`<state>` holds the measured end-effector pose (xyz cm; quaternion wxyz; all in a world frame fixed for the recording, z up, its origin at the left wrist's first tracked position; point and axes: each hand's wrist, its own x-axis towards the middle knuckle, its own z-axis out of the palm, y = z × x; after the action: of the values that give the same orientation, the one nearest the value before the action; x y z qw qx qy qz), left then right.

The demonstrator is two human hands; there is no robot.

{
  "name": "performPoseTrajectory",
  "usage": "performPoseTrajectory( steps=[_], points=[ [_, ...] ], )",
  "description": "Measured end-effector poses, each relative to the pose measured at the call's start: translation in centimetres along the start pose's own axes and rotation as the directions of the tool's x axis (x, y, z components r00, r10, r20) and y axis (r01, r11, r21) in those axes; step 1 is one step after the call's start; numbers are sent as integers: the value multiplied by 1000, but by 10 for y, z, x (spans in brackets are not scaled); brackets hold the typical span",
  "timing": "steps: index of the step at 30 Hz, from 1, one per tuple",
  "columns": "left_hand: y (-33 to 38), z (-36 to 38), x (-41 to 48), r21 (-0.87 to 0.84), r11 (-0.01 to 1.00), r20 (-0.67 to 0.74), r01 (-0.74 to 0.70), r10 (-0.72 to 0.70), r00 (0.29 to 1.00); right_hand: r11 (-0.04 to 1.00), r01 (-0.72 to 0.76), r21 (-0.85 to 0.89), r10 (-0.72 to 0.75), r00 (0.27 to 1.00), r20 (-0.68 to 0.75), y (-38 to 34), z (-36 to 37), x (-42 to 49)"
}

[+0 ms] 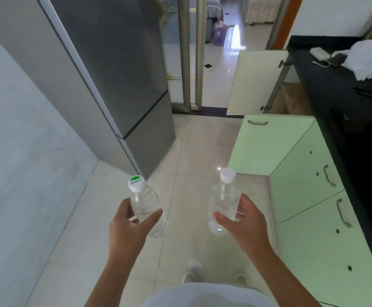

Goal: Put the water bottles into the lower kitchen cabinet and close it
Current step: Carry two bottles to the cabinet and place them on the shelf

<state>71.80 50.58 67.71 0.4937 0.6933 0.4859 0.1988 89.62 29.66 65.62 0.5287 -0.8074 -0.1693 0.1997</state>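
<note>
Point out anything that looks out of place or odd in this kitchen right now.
Two lower cabinet doors stand open into the walkway: a green door nearest, and a cream door farther along. A crumpled white bag lies on the black counter. Both bottles, in the left hand and right hand, look capped and unspilled.

A: How much of the bottles is covered?

B: The left hand (pixel 129 227) hides the middle of the green-capped bottle (pixel 146 204); the right hand (pixel 239 222) hides one side of the white-capped bottle (pixel 223 200). The cap print is too small to read with certainty.

A: And the cabinet interior?

B: Unseen. The open green door (pixel 269 145) blocks it.

A: The table (pixel 326 85)?

B: Cut off by the right edge. The white bundle (pixel 368 58) on it is unidentifiable. The shoes (pixel 193 271) are blurred, and the fridge (pixel 105 63) top is cropped.
</note>
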Motion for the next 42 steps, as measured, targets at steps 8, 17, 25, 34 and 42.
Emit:
performPoseTrajectory(
  steps=[8,17,25,34,42],
  points=[
    [44,75,71,-15,999,120,-38,39,992,999,-35,17,36,997,-71,19,-21,82],
    [118,134,169,-96,995,24,-23,26,999,1000,-1,9,2,998,-58,10,-42,241],
    [141,150,239,-120,992,-93,38,-49,994,993,104,-58,-97,989,107,-30,-30,349],
    [162,186,365,-98,993,-25,60,-62,998,991,90,-97,-83,994,77,-49,4,455],
    [209,227,515,45,995,207,-85,74,976,996,-37,-85,27,993,-116,-73,11,545]
  ],
)
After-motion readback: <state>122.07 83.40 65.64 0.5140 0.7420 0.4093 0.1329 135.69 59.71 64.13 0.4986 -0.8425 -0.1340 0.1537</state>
